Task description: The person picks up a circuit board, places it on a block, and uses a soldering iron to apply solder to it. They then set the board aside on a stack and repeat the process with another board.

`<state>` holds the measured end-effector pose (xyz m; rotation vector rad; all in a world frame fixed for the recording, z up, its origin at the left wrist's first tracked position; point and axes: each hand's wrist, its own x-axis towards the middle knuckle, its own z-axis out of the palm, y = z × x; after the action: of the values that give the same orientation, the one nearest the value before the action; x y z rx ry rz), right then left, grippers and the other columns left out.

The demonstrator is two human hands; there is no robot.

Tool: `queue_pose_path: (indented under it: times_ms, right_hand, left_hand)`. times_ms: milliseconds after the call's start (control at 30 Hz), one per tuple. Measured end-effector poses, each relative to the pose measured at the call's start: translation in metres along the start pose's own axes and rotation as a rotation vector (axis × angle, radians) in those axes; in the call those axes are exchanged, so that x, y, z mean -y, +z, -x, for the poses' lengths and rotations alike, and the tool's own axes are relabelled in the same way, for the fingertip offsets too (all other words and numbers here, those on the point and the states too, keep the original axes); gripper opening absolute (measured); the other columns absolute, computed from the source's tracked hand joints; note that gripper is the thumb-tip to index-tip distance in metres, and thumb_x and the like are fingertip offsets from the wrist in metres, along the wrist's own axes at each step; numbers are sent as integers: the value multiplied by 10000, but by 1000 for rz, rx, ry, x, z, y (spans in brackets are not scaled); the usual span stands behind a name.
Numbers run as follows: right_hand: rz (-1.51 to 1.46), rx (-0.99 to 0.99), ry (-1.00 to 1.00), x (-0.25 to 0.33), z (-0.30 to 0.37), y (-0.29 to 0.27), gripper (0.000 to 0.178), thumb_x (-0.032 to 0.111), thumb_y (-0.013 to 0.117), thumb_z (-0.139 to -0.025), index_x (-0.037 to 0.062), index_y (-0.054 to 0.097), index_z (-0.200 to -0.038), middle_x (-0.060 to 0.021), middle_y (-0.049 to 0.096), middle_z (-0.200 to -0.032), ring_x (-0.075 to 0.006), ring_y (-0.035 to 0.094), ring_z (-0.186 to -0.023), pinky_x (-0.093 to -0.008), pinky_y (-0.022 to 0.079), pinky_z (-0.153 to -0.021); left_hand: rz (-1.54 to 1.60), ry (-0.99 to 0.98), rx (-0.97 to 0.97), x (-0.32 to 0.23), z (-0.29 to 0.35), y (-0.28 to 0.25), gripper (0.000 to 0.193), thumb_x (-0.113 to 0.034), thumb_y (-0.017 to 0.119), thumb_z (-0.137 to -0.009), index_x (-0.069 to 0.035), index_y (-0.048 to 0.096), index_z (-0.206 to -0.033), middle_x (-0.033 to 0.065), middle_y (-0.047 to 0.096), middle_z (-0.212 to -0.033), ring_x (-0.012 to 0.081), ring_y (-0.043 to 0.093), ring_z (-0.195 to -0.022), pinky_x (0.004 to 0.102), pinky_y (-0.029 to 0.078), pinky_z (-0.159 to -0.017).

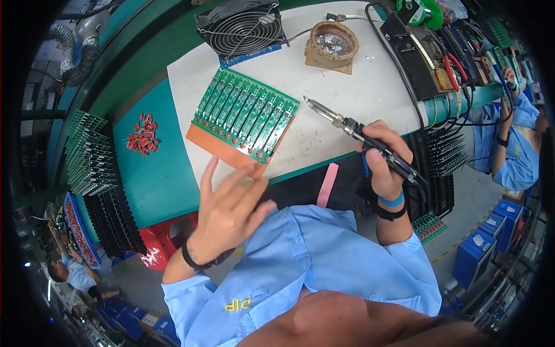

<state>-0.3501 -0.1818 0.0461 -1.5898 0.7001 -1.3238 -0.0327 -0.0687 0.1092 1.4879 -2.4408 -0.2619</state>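
Note:
In my right hand [386, 156] is a black-handled soldering iron [370, 141], its metal tip pointing up and left, just right of a green circuit board panel [245, 113]. The panel is made of several narrow boards side by side and lies tilted on an orange sheet [222, 148]. My left hand [228, 211] hovers at the sheet's near edge with its fingers spread and nothing in them. Whether its fingertips touch the sheet I cannot tell. Left of the panel, a loose pile of small red components [143, 135] rests on the green mat.
Behind the panel stand a black fan [245, 32] and a round solder pot [332, 46]. A black box [407, 55] and red-handled pliers [455, 70] sit at the right. Racks of boards [89, 153] flank the bench's left end. Other people work on both sides.

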Motion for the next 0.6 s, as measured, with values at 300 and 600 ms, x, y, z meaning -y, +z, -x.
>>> queue_pose_path:
  times_ms: [300,600]
  right_hand:
    - [127,105,55,6,-4,8,408,-8,828,-777,-73,715,-1163,-166,750,-919,-264,702,-851,-360,539,-828]
    - [224,135,9,-2,-5,6,399,43,831,-804,-26,721,-1180,-83,742,-818,-241,672,-840,-476,491,-982]
  left_hand:
    - [111,-64,-74,47,-103,-6,531,-109,837,-851,-106,690,-1361,154,512,-1565,424,413,-1503,602,276,-1251]
    - [56,-34,60,50,-121,7,483,-94,835,-858,-186,723,-1319,125,465,-1614,411,362,-1537,611,237,-1262]
